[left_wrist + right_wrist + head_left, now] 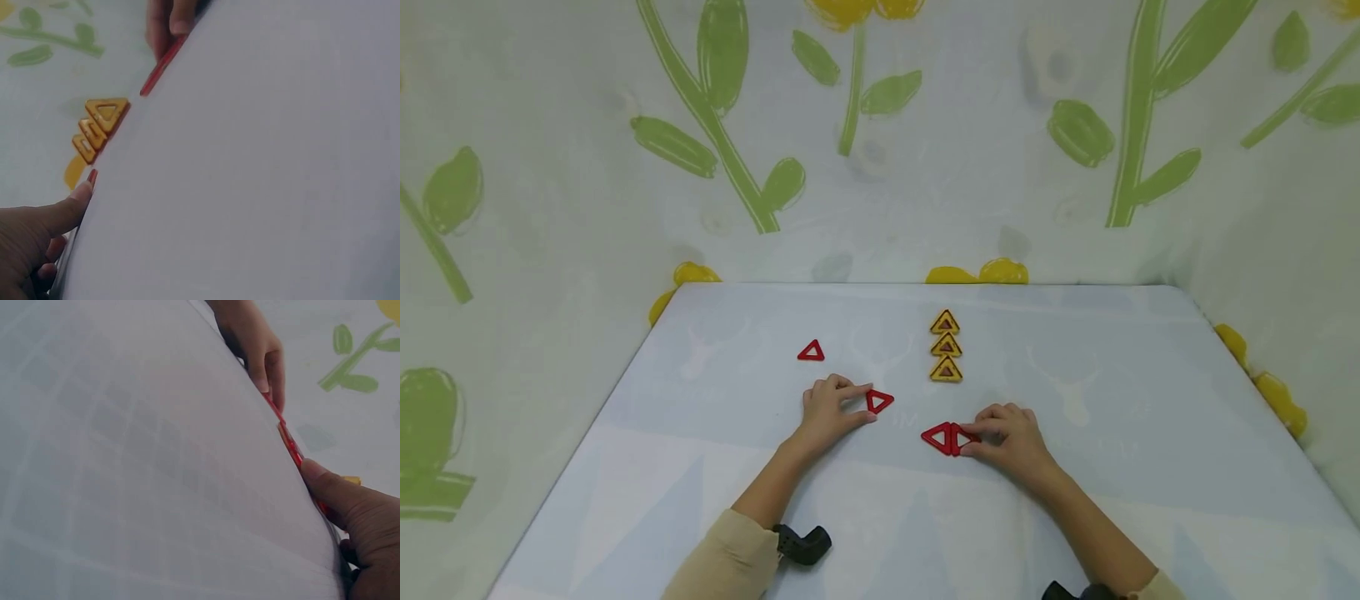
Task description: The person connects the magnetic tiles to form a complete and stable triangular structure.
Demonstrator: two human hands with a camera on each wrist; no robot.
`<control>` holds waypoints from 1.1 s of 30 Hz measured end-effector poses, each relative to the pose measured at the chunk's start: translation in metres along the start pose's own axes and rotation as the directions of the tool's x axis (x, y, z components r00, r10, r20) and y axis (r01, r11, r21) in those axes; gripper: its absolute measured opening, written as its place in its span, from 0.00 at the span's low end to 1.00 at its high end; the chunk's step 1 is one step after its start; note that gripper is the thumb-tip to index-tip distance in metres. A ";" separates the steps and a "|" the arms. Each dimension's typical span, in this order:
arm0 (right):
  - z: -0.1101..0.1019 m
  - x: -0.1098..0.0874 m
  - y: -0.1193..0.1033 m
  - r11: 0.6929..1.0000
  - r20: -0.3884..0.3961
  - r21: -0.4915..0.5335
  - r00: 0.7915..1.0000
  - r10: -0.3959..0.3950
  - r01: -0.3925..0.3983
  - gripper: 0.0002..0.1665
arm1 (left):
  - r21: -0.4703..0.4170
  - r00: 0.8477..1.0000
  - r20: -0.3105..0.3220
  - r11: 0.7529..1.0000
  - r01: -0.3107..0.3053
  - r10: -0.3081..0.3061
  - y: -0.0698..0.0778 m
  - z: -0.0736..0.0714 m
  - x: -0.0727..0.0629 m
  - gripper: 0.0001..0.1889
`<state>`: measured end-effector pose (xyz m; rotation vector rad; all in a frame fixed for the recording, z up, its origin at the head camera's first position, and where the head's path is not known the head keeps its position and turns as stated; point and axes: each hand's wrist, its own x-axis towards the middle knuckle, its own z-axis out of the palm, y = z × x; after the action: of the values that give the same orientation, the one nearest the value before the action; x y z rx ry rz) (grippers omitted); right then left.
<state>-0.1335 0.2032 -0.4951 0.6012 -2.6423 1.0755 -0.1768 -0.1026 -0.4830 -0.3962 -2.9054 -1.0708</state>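
In the head view my left hand (831,412) pinches a red triangle frame (871,402) between thumb and forefinger, its tip toward the right. My right hand (1017,443) pinches another red triangle (956,450), whose flat side lies against the flat side of a second red triangle (927,437), forming a diamond on the table. A gap separates the left hand's triangle from this pair. The left wrist view shows the left thumb on the edge of its red triangle (93,177). In the right wrist view the right thumb rests on red edges (292,447).
Beyond the hands, several yellow triangles (946,377) stand in a column on the table (1075,533). A lone red triangle (802,357) lies at the back left. The table's far edge meets a cloth backdrop printed with green plants.
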 end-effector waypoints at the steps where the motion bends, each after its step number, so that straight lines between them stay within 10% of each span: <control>1: 0.000 0.001 0.000 1.000 0.000 0.001 1.000 0.003 -0.003 0.17 | -0.001 1.000 0.006 1.000 -0.003 0.003 0.001 0.001 0.001 0.27; 33: -0.001 0.002 0.003 1.000 0.015 -0.007 0.999 -0.029 0.029 0.17 | -0.009 0.993 0.058 0.995 -0.103 0.103 0.035 0.031 0.007 0.25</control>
<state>-0.1364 0.2055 -0.4951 0.6459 -2.6407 1.0571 -0.1726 -0.0553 -0.4836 -0.5809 -2.8955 -1.0713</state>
